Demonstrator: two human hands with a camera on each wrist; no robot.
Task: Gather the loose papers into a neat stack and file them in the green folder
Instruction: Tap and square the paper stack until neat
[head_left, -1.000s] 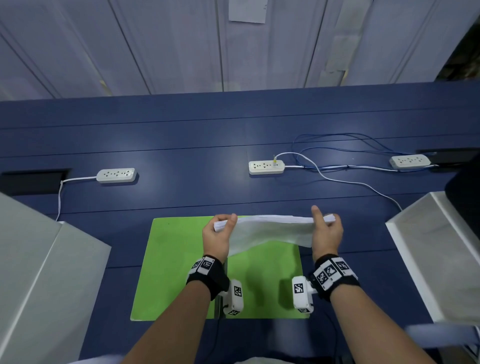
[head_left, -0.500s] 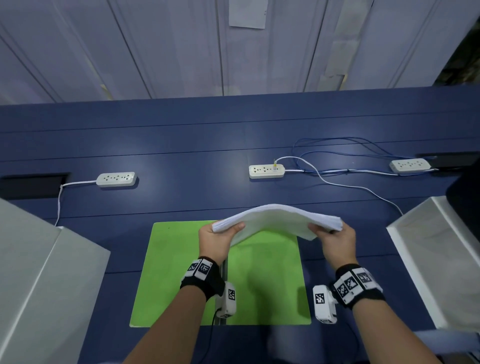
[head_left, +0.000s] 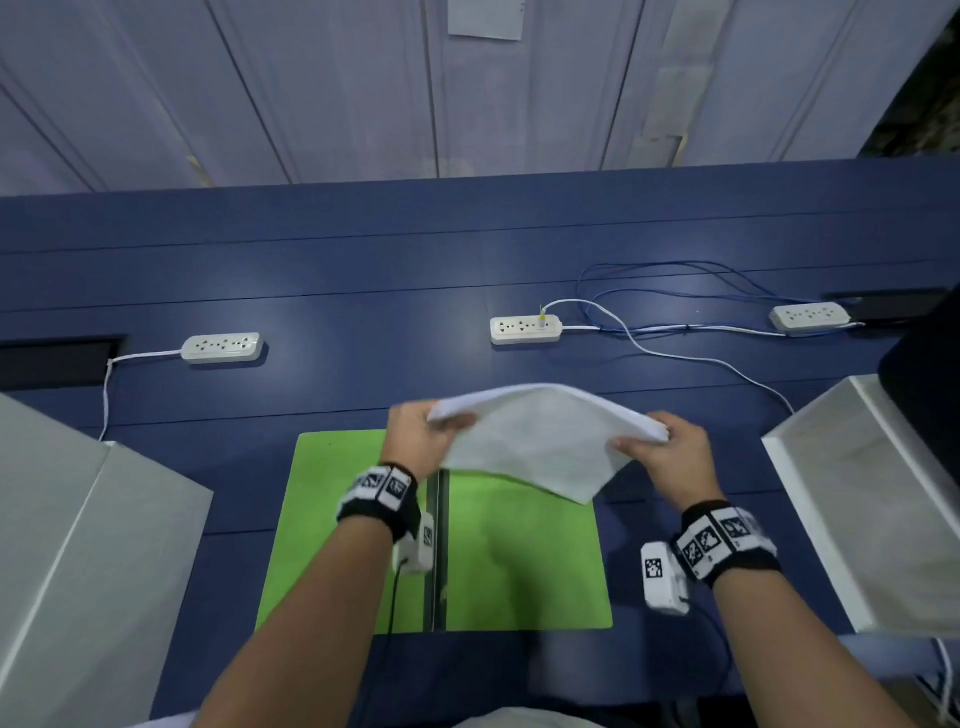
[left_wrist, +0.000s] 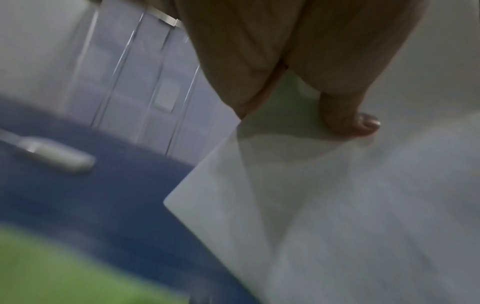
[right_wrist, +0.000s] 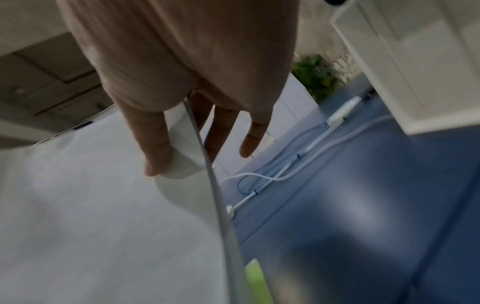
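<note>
A: Papers first: where is the white stack of loose paper sheets (head_left: 540, 436) at this moment?

B: It is in the air, above the open green flat folder (head_left: 509, 561) which lies on the dark blue bench (head_left: 363, 312). The left hand (head_left: 421, 441) pinches its left end, with the thumb on top. The right hand (head_left: 670, 457) grips the right end, thumb above and fingers (right_wrist: 221, 131) below the sheets.

A: What has changed in the last second?

B: One second ago the stack stood on its edge between the two hands, I think to make the edges even. Now it is turned almost flat, with the middle curved upward, and the near corner hangs down over the right half of the folder. The right hand also went a little outward and lower.

A: What does it mean for the task?

B: In my judgement the gathering and squaring is done, and the filing begins. The stack is not yet touching the folder.

A: Any risk?

B: The sheets bend easily, so they can slide apart if one grip becomes loose. The white power strips (head_left: 525, 329) and cables (head_left: 675, 353) are well apart, behind.
</note>
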